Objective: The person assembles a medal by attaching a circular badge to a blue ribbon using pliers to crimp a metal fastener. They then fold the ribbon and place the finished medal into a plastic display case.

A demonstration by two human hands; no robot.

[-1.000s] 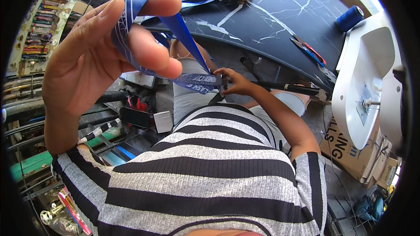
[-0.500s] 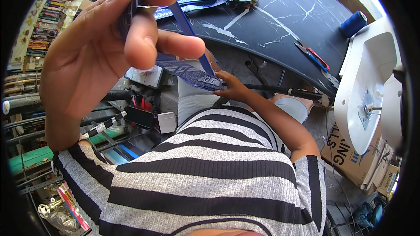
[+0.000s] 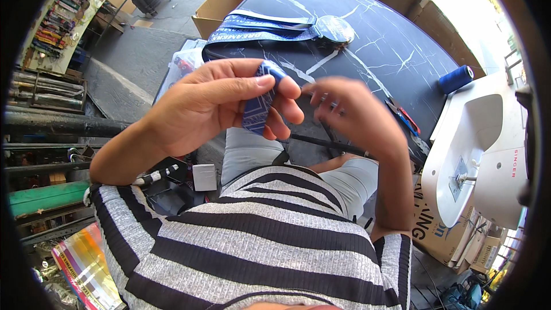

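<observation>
My left hand [image 3: 229,97] is closed in a pinch on a blue ribbon [image 3: 257,109] with pale printed lines. The ribbon bends over between thumb and fingers, and a short length hangs below them. Close by on the right, my right hand [image 3: 359,112] is raised with its fingers curled. Motion smears those fingers, so whether they hold anything is unclear. On the dark marbled table [image 3: 396,28] ahead lie blue printed lanyard ribbons [image 3: 258,28], joined to a stack of round medals [image 3: 334,31].
A blue thread spool [image 3: 455,79] stands at the table's right edge, near red-and-blue-handled thread snips [image 3: 404,117]. A white sewing machine [image 3: 479,143] is on the right, above a cardboard carton [image 3: 442,229]. Metal bars [image 3: 63,123] run along the left.
My left hand has come down and away from the camera, still pinching the ribbon. My right hand has risen from the ribbon's lower stretch to beside my left hand.
</observation>
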